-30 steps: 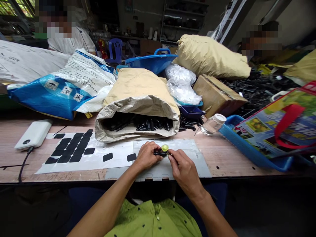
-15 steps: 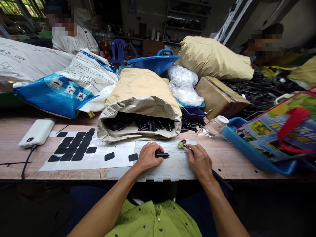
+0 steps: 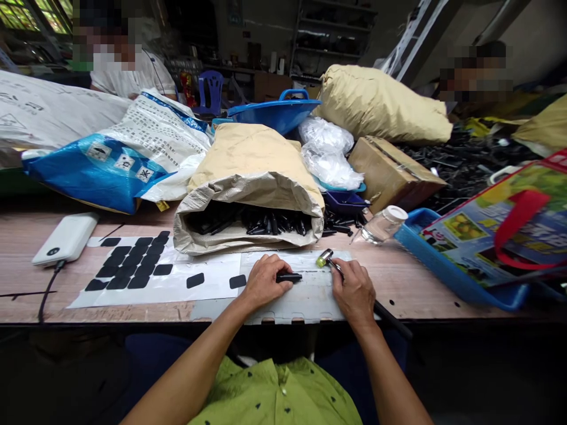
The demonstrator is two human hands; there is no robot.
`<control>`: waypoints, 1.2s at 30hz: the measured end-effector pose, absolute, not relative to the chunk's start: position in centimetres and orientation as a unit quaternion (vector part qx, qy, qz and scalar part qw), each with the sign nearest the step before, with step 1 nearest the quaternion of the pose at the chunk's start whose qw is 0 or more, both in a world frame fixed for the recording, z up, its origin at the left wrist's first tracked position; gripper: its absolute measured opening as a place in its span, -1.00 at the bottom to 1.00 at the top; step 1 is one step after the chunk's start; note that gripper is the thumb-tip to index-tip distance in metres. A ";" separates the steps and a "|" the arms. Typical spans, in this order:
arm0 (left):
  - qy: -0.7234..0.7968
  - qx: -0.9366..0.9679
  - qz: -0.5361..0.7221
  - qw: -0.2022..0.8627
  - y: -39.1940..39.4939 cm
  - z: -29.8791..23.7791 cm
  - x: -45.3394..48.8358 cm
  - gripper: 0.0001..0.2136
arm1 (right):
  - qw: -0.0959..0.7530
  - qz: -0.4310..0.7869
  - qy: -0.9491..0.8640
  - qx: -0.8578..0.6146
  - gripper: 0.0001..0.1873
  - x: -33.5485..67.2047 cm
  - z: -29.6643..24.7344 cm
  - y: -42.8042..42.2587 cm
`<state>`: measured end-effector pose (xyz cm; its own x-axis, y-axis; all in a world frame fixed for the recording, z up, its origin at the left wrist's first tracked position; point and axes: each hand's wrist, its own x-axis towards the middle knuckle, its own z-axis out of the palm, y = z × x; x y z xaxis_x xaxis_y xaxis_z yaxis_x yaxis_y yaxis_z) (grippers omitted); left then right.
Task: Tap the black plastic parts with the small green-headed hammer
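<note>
The left hand (image 3: pixel 267 280) pinches a black tube (image 3: pixel 290 277) level over the gray board (image 3: pixel 305 298). The right hand (image 3: pixel 355 289) is wrapped around the handle of a small hammer (image 3: pixel 325 257), its head apart from the tube. Beyond them, an open sack (image 3: pixel 254 150) holds black pieces (image 3: pixel 272 224).
</note>
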<state>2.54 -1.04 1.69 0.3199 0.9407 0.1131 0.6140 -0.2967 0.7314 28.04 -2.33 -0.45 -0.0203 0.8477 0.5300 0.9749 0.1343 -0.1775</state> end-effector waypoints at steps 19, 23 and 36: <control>0.541 0.709 0.019 0.451 -12.6 -4.7 1.4 -0.64 | 0.265 -0.114 -0.703 -0.650 -0.73 27.9 -0.3 -2.4; 0.517 0.716 -0.012 0.470 -12.7 -4.1 1.1 -0.58 | 0.263 -0.118 -0.702 -0.651 -0.73 27.9 -0.4 -2.4; 0.707 0.629 0.311 0.089 4.1 5.8 -7.4 -0.75 | 0.266 -0.112 -0.703 -0.650 -0.75 28.0 -0.4 -2.3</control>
<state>-7.39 4.09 5.79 -0.1930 0.9447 0.2651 0.8339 0.0155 0.5517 28.01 -2.26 -0.40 -0.0133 0.8539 0.5203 0.9735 0.1299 -0.1883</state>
